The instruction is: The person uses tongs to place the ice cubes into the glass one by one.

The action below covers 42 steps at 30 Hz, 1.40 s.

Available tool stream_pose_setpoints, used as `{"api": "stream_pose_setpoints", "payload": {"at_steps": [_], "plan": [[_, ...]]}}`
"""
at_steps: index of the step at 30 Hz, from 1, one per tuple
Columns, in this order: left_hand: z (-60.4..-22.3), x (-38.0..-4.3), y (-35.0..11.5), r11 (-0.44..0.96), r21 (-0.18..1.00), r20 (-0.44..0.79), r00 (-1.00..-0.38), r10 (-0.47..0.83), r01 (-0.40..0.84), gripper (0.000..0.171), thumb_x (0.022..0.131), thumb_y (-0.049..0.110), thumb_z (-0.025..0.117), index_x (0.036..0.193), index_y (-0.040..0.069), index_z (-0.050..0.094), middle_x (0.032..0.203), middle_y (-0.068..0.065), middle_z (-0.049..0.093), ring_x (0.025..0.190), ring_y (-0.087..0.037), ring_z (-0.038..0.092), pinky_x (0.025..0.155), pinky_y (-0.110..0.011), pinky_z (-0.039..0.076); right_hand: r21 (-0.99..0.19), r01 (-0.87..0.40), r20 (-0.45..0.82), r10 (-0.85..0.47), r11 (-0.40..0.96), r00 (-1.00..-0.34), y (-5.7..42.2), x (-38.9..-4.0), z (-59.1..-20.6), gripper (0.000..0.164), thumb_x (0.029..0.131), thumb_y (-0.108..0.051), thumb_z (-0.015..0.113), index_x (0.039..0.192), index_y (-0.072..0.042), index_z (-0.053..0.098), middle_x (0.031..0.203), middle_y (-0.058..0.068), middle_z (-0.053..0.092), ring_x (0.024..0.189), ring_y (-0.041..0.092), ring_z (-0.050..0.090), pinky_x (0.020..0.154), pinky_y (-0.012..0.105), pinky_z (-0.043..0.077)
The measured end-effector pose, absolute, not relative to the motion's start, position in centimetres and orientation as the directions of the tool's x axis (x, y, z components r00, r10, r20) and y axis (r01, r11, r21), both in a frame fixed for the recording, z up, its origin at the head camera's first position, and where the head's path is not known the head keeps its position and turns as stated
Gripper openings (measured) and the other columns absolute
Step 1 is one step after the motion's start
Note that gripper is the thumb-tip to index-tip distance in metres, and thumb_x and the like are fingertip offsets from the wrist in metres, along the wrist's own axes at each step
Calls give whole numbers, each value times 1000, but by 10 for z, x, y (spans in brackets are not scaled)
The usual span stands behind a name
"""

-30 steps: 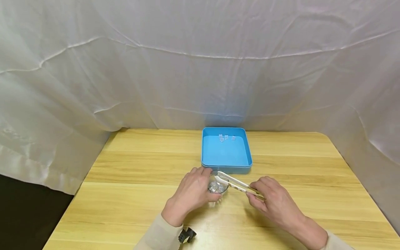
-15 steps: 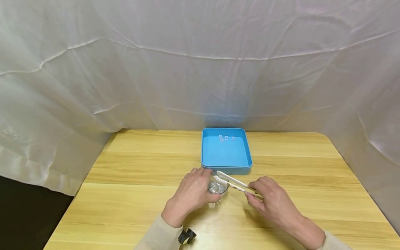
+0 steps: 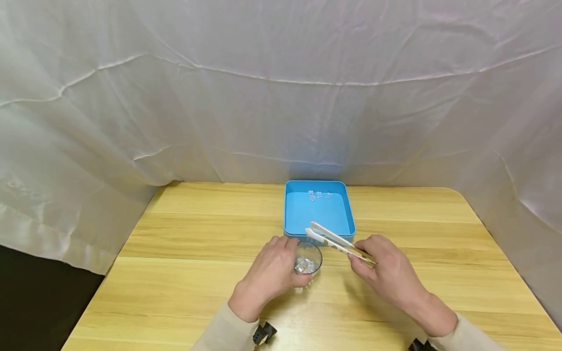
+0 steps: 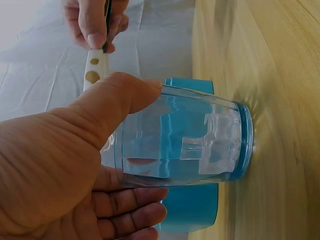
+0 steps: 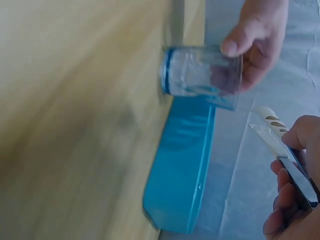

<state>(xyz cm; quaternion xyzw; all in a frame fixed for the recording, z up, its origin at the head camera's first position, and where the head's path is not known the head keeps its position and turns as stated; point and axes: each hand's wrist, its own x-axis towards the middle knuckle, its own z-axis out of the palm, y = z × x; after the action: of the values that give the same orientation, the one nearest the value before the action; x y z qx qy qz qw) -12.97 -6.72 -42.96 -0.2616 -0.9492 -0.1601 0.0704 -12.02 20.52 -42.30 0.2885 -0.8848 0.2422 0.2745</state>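
My left hand (image 3: 272,265) grips a clear drinking glass (image 4: 145,135) near its rim, thumb on one side and fingers on the other. The glass stands upright on the table, with several clear cubes (image 4: 220,142) lying at its bottom. In my right hand (image 3: 388,270) is a pair of tongs (image 3: 335,240) with white, brown-spotted tips and gold-coloured arms, pinched between thumb and fingers. The tips are above the glass, over the near edge of a blue tray (image 3: 318,214); I cannot tell whether a cube is between them.
Several clear cubes (image 3: 319,194) lie along the far side inside the blue tray, just beyond the glass. A pale cloth (image 3: 281,97) hangs behind the wooden table (image 3: 210,239) and down both sides. Black wrist mounts (image 3: 265,333) show at the sleeves.
My right hand has lifted the tongs up out of the glass, toward the tray's near edge. The left hand keeps its hold on the glass.
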Motion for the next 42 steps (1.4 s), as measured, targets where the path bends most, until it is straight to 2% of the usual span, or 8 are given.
{"api": "stream_pose_setpoints", "payload": {"at_steps": [4, 9, 13, 16, 22, 26, 32, 42], "plan": [[-430, -129, -67, 816, 250, 226, -851, 475, 522, 68, 77, 51, 90, 117, 2, 67, 98, -4, 67, 89, -19, 59, 79, -34, 54, -295, -578, 595, -327, 761, -734, 203, -129, -416, 18, 81, -6, 83, 96, -4, 74, 84, 1, 66, 72, 8, 51, 57, 26, 49], [-431, -129, -67, 803, 267, 226, -844, 486, 533, 70, 78, 49, 90, 121, -1, 66, 102, -6, 68, 92, -20, 59, 84, -33, 56, -342, -439, 491, -241, 830, -837, 196, -141, -410, 13, 89, -12, 80, 98, -3, 75, 85, 4, 67, 72, 12, 51, 61, 32, 50], [-431, -129, -68, 799, 276, 220, -845, 488, 534, 71, 78, 47, 91, 123, -1, 65, 104, -6, 68, 94, -20, 60, 86, -33, 56, -382, -324, 359, -184, 866, -915, 192, -155, -407, 22, 96, -19, 72, 104, 1, 74, 85, 7, 65, 72, 18, 51, 64, 36, 48], [-431, -129, -68, 800, 277, 215, -846, 488, 532, 70, 78, 47, 91, 123, -1, 65, 104, -5, 68, 94, -20, 60, 87, -32, 56, -391, -267, 290, -158, 881, -944, 191, -169, -409, 28, 99, -23, 69, 107, 4, 72, 85, 9, 64, 72, 21, 51, 64, 36, 47], [-431, -130, -68, 799, 282, 209, -847, 489, 531, 70, 78, 47, 90, 123, -1, 64, 105, -6, 68, 95, -20, 60, 88, -33, 56, -331, -258, 294, -160, 908, -942, 191, -195, -415, 27, 98, -22, 68, 96, 5, 70, 77, 10, 60, 68, 24, 50, 61, 36, 44], [-430, -130, -68, 798, 289, 201, -848, 490, 529, 71, 79, 47, 90, 124, -1, 64, 105, -6, 68, 97, -21, 61, 89, -33, 57, -287, -272, 301, -183, 918, -936, 189, -208, -417, 26, 96, -20, 68, 92, 5, 69, 76, 11, 61, 68, 25, 52, 61, 38, 46], [-429, -130, -68, 801, 291, 190, -852, 488, 524, 71, 79, 47, 90, 123, -1, 64, 105, -5, 67, 96, -20, 61, 88, -32, 56, -239, -290, 300, -214, 927, -930, 185, -223, -423, 23, 95, -18, 65, 82, 1, 65, 70, 8, 55, 65, 25, 49, 60, 38, 42], [-428, -130, -69, 800, 295, 194, -853, 485, 522, 70, 79, 47, 90, 123, -1, 64, 103, -5, 67, 93, -19, 60, 85, -31, 56, -230, -279, 280, -211, 933, -936, 182, -234, -434, 24, 95, -20, 65, 83, 1, 64, 71, 9, 54, 65, 27, 49, 60, 39, 42]]}}
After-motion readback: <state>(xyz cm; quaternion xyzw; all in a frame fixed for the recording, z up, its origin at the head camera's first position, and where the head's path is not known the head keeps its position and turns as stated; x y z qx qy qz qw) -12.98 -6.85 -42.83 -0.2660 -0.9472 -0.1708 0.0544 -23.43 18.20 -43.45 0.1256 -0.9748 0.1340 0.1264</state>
